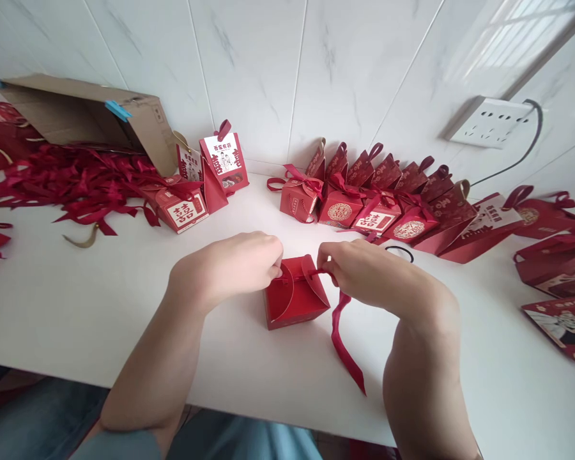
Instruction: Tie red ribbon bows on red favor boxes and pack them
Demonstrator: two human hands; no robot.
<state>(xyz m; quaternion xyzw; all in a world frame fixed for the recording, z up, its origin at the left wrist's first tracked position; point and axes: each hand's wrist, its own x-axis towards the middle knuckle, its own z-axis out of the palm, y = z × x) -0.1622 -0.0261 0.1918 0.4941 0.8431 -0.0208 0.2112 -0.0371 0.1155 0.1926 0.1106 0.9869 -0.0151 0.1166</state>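
A small red gift box [294,299] stands on the white table [76,306], right in front of me. A dark red ribbon [345,345] runs through its top flaps and trails down toward the table's front edge. My left hand [232,265] is closed at the left side of the box top, pinching the flap and ribbon end. My right hand [364,271] is closed on the ribbon at the right side of the box top.
A row of finished red boxes with bows [364,204] lines the wall behind. Flat red boxes [560,287] lie at the right. A heap of red ribbons [71,182] and a tipped cardboard carton [86,115] sit at the left. A black hair tie [402,252] lies behind my right hand.
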